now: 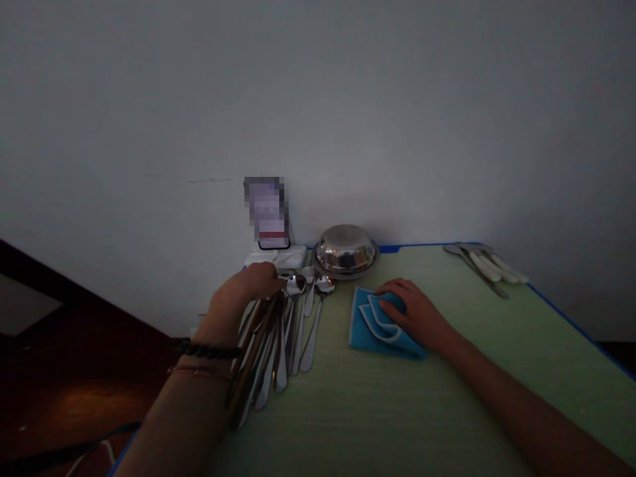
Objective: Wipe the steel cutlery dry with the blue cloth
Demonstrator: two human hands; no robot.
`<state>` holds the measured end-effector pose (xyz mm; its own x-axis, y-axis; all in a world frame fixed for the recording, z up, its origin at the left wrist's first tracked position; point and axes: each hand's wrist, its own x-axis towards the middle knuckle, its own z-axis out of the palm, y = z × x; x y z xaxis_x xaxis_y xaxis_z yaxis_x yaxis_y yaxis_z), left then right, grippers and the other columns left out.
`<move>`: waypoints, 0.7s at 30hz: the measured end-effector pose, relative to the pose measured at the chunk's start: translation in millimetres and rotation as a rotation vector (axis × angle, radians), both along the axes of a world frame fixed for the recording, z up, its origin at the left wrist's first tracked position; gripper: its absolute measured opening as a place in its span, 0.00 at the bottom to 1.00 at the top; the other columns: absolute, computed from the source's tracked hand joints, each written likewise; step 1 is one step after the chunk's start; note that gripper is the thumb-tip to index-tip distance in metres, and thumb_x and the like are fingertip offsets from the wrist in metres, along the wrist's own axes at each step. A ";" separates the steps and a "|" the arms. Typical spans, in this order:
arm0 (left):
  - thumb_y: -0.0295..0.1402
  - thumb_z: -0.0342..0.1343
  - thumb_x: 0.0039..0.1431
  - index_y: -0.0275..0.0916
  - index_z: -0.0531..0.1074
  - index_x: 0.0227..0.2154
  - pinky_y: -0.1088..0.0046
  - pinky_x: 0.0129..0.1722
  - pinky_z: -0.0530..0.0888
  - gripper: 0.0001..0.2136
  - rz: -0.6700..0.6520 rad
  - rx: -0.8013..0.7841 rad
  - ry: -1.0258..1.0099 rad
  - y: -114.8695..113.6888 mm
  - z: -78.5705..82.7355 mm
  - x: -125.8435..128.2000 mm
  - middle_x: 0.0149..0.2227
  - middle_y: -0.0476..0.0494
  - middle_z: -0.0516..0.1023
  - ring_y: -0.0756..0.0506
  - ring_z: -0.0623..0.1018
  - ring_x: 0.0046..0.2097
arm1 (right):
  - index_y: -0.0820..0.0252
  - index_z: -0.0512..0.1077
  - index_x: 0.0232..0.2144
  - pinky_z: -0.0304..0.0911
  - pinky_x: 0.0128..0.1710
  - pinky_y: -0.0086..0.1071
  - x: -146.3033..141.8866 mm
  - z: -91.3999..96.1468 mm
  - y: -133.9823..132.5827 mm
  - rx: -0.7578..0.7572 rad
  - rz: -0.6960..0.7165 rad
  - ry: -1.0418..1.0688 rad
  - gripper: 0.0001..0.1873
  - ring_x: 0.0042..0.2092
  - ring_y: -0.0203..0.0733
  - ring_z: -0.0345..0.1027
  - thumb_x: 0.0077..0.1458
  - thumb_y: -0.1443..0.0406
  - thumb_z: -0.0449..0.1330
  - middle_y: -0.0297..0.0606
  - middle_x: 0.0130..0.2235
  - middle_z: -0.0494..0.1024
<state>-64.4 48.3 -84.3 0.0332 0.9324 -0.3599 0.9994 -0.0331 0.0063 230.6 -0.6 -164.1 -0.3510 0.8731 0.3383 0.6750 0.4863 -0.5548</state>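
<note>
My left hand point(248, 288) reaches over a row of several metal spoons point(293, 331) lying at the left edge of the green table point(377, 411). Its fingers are curled at the spoon bowls, closed around one spoon's head as far as I can see. My right hand point(415, 315) lies flat with fingers stretched on a folded blue cloth point(372, 324) near the middle of the table. A dark bead bracelet and a thin band sit on my left wrist.
An upturned steel bowl point(346, 250) stands at the back against the wall. A phone point(269, 213) leans upright on a white box point(278, 255) left of it. Several white-handled utensils point(484, 265) lie at the far right corner. Dark floor lies beyond the table's left edge.
</note>
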 end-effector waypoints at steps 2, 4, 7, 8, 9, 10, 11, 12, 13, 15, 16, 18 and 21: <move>0.39 0.49 0.56 0.30 0.65 0.44 0.65 0.41 0.69 0.19 -0.046 0.048 -0.030 0.0 -0.2 4.3 0.42 0.34 0.72 0.40 0.73 0.43 | 0.57 0.69 0.38 0.56 0.47 0.40 -0.2 -0.5 0.4 0.001 0.002 0.000 0.10 0.44 0.42 0.61 0.53 0.64 0.52 0.40 0.40 0.70; 0.41 0.51 0.53 0.32 0.63 0.47 0.69 0.40 0.69 0.22 -0.095 0.075 -0.068 0.0 -2.5 9.3 0.42 0.35 0.73 0.40 0.73 0.44 | 0.57 0.69 0.38 0.56 0.47 0.39 -0.4 -0.2 0.1 0.001 0.003 0.001 0.10 0.45 0.41 0.61 0.53 0.64 0.52 0.40 0.41 0.69; 0.40 0.53 0.52 0.35 0.66 0.44 0.69 0.41 0.69 0.18 -0.146 0.078 -0.099 1.3 -8.3 14.6 0.42 0.39 0.73 0.42 0.73 0.43 | 0.58 0.68 0.38 0.56 0.48 0.39 -0.6 0.9 -0.8 -0.005 0.000 0.000 0.10 0.44 0.41 0.60 0.53 0.64 0.51 0.40 0.41 0.69; 0.39 0.53 0.54 0.35 0.66 0.43 0.67 0.41 0.70 0.17 -0.154 0.078 -0.102 2.2 -10.5 15.0 0.42 0.40 0.72 0.42 0.73 0.43 | 0.58 0.68 0.38 0.56 0.47 0.39 -0.7 1.3 -1.0 -0.008 -0.002 0.001 0.10 0.44 0.41 0.60 0.54 0.64 0.51 0.40 0.41 0.69; 0.37 0.52 0.55 0.35 0.66 0.43 0.65 0.41 0.70 0.15 -0.158 0.079 -0.103 3.3 -12.5 14.7 0.43 0.40 0.71 0.43 0.72 0.43 | 0.58 0.68 0.38 0.56 0.47 0.39 -0.7 1.6 -1.1 -0.010 -0.003 0.002 0.10 0.44 0.41 0.60 0.54 0.64 0.51 0.40 0.41 0.69; 0.36 0.51 0.57 0.35 0.65 0.44 0.63 0.41 0.71 0.14 -0.160 0.080 -0.107 4.5 -14.3 13.8 0.45 0.41 0.70 0.44 0.72 0.43 | 0.58 0.68 0.38 0.56 0.47 0.39 -0.8 1.7 -1.0 -0.011 -0.002 0.003 0.10 0.44 0.41 0.60 0.54 0.64 0.51 0.40 0.40 0.69; 0.34 0.50 0.58 0.36 0.65 0.45 0.62 0.40 0.71 0.14 -0.162 0.079 -0.114 5.7 -15.8 12.4 0.46 0.41 0.69 0.44 0.72 0.43 | 0.58 0.68 0.38 0.56 0.47 0.39 -0.8 1.8 -0.9 -0.010 0.000 0.005 0.10 0.44 0.41 0.61 0.54 0.64 0.51 0.39 0.40 0.69; 0.34 0.49 0.58 0.36 0.64 0.46 0.61 0.40 0.71 0.13 -0.165 0.076 -0.125 6.7 -16.9 10.9 0.46 0.41 0.68 0.45 0.72 0.43 | 0.57 0.68 0.38 0.56 0.47 0.39 -0.8 1.8 -0.7 -0.006 0.002 0.008 0.10 0.44 0.41 0.61 0.53 0.64 0.51 0.39 0.40 0.70; 0.34 0.49 0.58 0.36 0.64 0.46 0.61 0.40 0.71 0.13 -0.170 0.068 -0.141 7.5 -17.5 9.4 0.47 0.41 0.68 0.45 0.72 0.43 | 0.57 0.69 0.38 0.56 0.47 0.39 -0.8 1.7 -0.5 -0.002 0.004 0.011 0.10 0.44 0.41 0.61 0.53 0.64 0.52 0.39 0.40 0.70; 0.34 0.50 0.58 0.35 0.65 0.45 0.62 0.40 0.71 0.13 -0.183 0.051 -0.186 8.0 -17.6 7.1 0.45 0.41 0.69 0.45 0.72 0.42 | 0.57 0.69 0.37 0.56 0.46 0.40 -0.7 1.4 -0.2 0.004 0.004 0.015 0.10 0.44 0.42 0.61 0.53 0.64 0.52 0.39 0.40 0.70; 0.34 0.51 0.57 0.35 0.67 0.43 0.64 0.40 0.71 0.12 -0.190 0.046 -0.214 7.8 -17.1 6.4 0.43 0.42 0.71 0.45 0.73 0.42 | 0.57 0.69 0.37 0.56 0.46 0.40 -0.6 1.3 -0.1 0.004 0.002 0.014 0.10 0.44 0.42 0.61 0.53 0.64 0.52 0.40 0.40 0.70; 0.35 0.53 0.54 0.35 0.71 0.37 0.69 0.39 0.70 0.10 -0.199 0.045 -0.275 7.0 -15.7 5.4 0.37 0.45 0.75 0.46 0.74 0.39 | 0.57 0.69 0.38 0.56 0.47 0.40 -0.4 1.2 -0.1 0.000 0.000 0.009 0.10 0.44 0.42 0.61 0.53 0.64 0.52 0.40 0.40 0.70; 0.36 0.53 0.50 0.37 0.73 0.29 0.75 0.35 0.69 0.09 -0.191 0.069 -0.366 7.1 -13.8 3.0 0.29 0.48 0.77 0.47 0.75 0.34 | 0.57 0.69 0.38 0.56 0.47 0.40 -0.1 1.0 -0.1 -0.002 0.004 0.007 0.10 0.44 0.42 0.61 0.53 0.64 0.52 0.40 0.40 0.70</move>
